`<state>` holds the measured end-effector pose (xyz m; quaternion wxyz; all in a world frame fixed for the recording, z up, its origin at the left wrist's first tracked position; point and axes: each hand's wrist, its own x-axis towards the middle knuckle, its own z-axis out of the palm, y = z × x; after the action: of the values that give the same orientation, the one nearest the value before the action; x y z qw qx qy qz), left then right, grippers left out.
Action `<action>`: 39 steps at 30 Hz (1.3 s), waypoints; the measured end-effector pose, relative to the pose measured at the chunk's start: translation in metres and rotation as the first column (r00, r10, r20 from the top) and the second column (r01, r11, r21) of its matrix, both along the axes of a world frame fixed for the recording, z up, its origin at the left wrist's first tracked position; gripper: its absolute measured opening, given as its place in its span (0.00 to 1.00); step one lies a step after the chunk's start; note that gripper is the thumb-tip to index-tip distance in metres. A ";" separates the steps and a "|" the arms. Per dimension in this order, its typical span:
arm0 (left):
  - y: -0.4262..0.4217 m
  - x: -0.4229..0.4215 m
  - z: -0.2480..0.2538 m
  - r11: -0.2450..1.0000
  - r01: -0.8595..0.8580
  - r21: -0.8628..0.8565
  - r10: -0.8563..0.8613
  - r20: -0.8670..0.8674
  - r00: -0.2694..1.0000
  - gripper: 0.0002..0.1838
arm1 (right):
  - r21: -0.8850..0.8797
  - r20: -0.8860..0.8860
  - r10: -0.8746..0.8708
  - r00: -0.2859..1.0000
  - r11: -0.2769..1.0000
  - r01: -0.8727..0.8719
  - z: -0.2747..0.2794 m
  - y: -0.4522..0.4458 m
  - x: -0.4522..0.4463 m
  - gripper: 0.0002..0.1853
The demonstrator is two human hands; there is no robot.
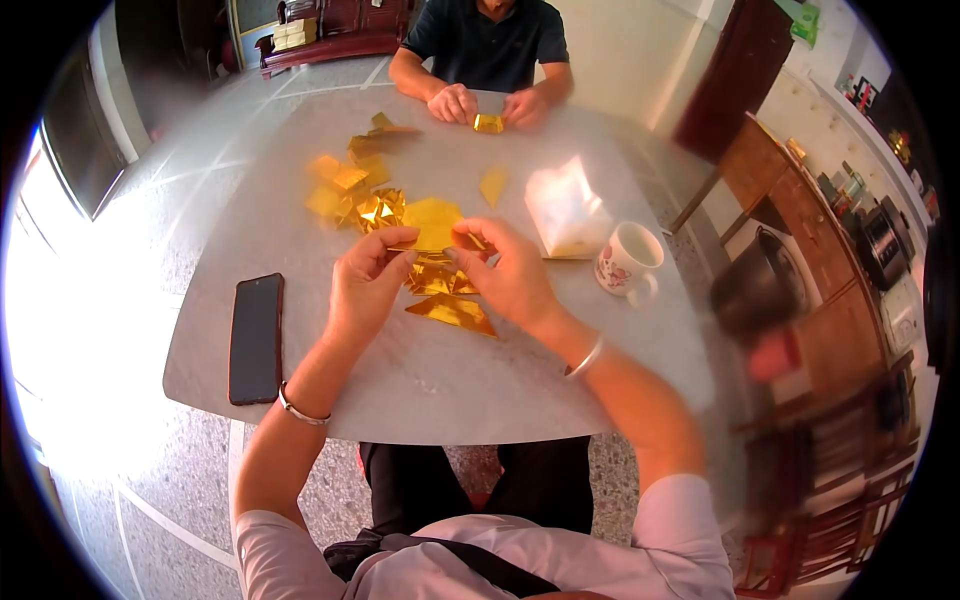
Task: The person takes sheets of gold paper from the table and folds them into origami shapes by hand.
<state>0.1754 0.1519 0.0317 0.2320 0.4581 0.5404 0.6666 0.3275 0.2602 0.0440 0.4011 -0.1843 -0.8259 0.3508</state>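
Between both hands I hold a sheet of gold foil paper [433,228] above the middle of the table. My left hand [367,275] pinches its left edge between thumb and fingers. On the other edge, my right hand [503,270] closes thumb and fingers in the same way. Beneath the hands lie shiny folded gold pieces, and a flat folded gold piece [455,314] rests nearest to me. A crumpled-looking shiny gold piece [382,210] sits just beyond my left hand. How the held sheet is folded is partly hidden by my fingers.
A phone [256,338] lies at the left, a patterned mug [628,260] and a white stack [566,210] at the right. More gold paper [340,180] is scattered farther off. Across the grey table [390,395], another person's hands [455,103] handle a gold folded piece [488,123].
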 end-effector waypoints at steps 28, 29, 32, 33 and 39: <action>0.001 0.001 -0.003 1.000 0.020 -0.013 -0.020 -0.003 1.000 0.12 | 0.242 0.048 -0.131 0.990 0.963 0.115 0.000 -0.009 -0.001 0.12; 0.001 0.001 -0.003 1.000 0.014 -0.021 -0.014 -0.010 1.000 0.12 | 0.260 0.046 -0.135 0.990 0.958 0.119 -0.002 -0.008 -0.001 0.13; -0.001 0.003 -0.001 0.999 -0.005 -0.032 0.004 -0.042 0.999 0.12 | 0.239 0.074 -0.151 0.986 0.962 0.129 0.001 -0.013 0.000 0.12; -0.001 0.003 0.001 0.999 -0.013 -0.033 0.011 -0.057 0.998 0.12 | 0.220 0.086 -0.156 0.984 0.966 0.133 0.003 -0.014 0.000 0.12; 0.000 0.003 -0.003 0.999 0.012 -0.036 -0.013 -0.016 1.000 0.12 | 0.262 0.056 -0.171 0.984 0.953 0.150 0.000 -0.014 -0.001 0.12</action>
<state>0.1782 0.1516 0.0292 0.2400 0.4626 0.5512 0.6515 0.3261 0.2461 0.0438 0.4164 -0.2108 -0.8615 0.1999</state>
